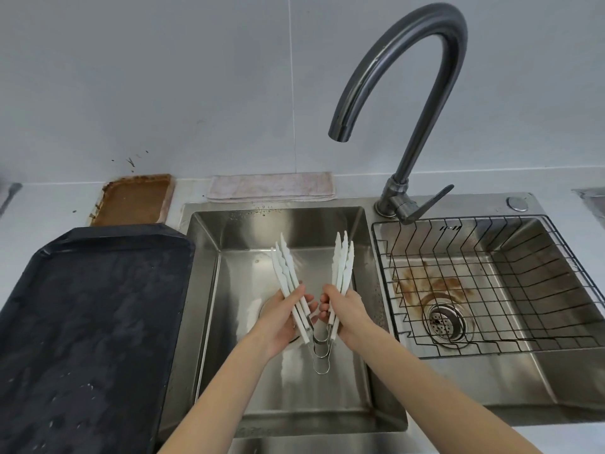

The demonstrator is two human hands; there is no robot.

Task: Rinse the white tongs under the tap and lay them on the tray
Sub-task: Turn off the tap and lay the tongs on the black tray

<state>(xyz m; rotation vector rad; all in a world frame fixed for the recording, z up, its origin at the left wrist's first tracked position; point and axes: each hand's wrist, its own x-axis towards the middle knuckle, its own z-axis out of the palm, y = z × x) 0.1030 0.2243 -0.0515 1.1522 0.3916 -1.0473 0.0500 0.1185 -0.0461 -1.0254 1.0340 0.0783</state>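
Several white tongs (285, 267) with metal spring loops at their near ends are held in a splayed V over the left sink basin (294, 398). My left hand (281, 317) grips the left arms of the bunch. My right hand (347, 309) grips the right arms (343, 260). The tips point away from me toward the back of the basin. The grey gooseneck tap (406, 70) arches above, its spout over the basin's right side; no water runs from it. The black tray (88, 322) lies wet on the counter to the left of the basin.
A wire rack (484, 283) sits in the right basin over a rust-stained drain (447, 321). The tap lever (425, 204) points right. A folded pinkish cloth (271, 186) lies behind the left basin, and a dirty brown tray (134, 199) behind the black one.
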